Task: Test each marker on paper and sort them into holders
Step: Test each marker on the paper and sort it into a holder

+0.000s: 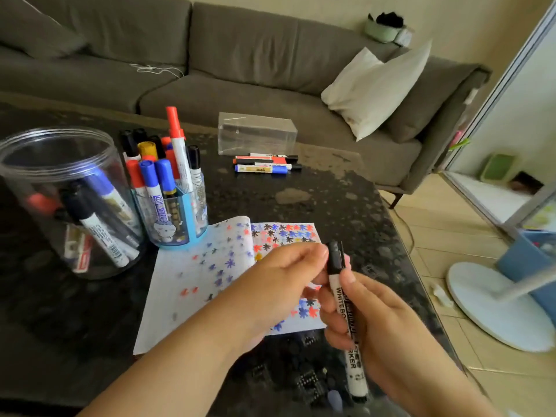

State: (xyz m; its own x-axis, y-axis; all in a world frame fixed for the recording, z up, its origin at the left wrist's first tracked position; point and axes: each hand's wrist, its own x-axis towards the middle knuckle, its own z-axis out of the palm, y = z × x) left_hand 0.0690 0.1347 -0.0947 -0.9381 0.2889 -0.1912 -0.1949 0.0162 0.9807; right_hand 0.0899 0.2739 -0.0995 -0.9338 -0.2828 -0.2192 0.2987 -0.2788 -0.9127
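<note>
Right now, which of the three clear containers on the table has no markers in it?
The rectangular clear box at the far side, lying empty behind four loose markers. The round jar and blue-based holder both hold markers.

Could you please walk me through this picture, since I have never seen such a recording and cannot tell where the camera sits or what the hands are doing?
There is no machine here: a person wears a wide-angle camera on the head, looking down at their own two bare hands over a dark table.

The right hand grips a black whiteboard marker by its white barrel. The left hand pinches its black cap at the top; whether the cap is on tight or loosened I cannot tell.

Under the hands lies paper covered with red, blue and black test marks. To the left stand a clear round jar with several markers and a blue holder packed with markers. Farther back, a few loose markers lie before a clear box. Behind is a grey sofa.
</note>
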